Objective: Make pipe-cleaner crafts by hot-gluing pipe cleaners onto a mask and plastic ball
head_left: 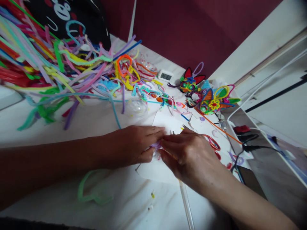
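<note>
Your left hand has its fingers and thumb closed around the near edge of a small purple piece. Your right hand meets it, its thumb and fingertips pinching the same piece from the other side. The piece sits between your hands, above a white paper sheet on the table; its full shape is hidden by your fingers. A clear rod runs below your right hand, its upper end covered; whether you hold it, I cannot tell. Red-handled scissors lie just beyond that hand. A pale green fuzzy stem lies bent near your left forearm.
</note>
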Tool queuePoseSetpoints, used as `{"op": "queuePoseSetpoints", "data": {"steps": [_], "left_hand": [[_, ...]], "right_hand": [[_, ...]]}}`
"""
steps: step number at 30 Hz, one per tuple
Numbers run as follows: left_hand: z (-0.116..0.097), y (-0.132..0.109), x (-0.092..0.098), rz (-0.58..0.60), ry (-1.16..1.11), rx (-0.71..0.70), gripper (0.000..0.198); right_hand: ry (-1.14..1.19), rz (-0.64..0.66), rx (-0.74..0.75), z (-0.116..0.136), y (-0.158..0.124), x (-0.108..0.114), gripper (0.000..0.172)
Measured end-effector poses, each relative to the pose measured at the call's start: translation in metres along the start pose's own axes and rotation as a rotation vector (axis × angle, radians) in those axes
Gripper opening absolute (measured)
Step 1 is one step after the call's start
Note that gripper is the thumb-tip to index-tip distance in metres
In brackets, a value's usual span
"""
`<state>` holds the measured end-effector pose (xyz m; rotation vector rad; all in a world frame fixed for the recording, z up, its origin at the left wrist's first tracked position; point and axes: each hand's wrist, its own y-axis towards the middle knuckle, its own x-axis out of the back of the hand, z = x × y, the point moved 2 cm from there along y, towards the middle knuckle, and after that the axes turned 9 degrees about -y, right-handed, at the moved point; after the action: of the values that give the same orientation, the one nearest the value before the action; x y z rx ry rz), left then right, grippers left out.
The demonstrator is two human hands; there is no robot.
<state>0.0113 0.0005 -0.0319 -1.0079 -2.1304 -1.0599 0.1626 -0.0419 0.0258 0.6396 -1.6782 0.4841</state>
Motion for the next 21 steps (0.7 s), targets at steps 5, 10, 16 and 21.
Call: {"op": "queuePoseSetpoints", "data": {"steps": [5, 10, 16, 21], "left_hand": [[-0.0021, -0.0006, 0.0009, 0.003, 0.009, 0.008, 0.046], [-0.0037, -0.0012, 0.0027, 0.057, 0.000, 0.046, 0.049], [-0.0021, -0.0010, 0.0023, 0.046, -0.018, 0.056, 0.048], [-0.0001, -0.0020, 0.0025, 0.046, -0.005, 0.019, 0.045]], "right_hand": [[-0.013, 0.001, -0.001, -0.0005, -0.0009, -0.0022, 0.018], [-0.008, 0.077, -0.045, -0.0020, 0.0003, -0.0018, 0.021], [-0.011, 0.113, -0.126, -0.0016, 0.0044, 0.0038, 0.022], [0.058, 0.094, -0.129, -0.0035, -0.0009, -0.0005, 0.021]]}}
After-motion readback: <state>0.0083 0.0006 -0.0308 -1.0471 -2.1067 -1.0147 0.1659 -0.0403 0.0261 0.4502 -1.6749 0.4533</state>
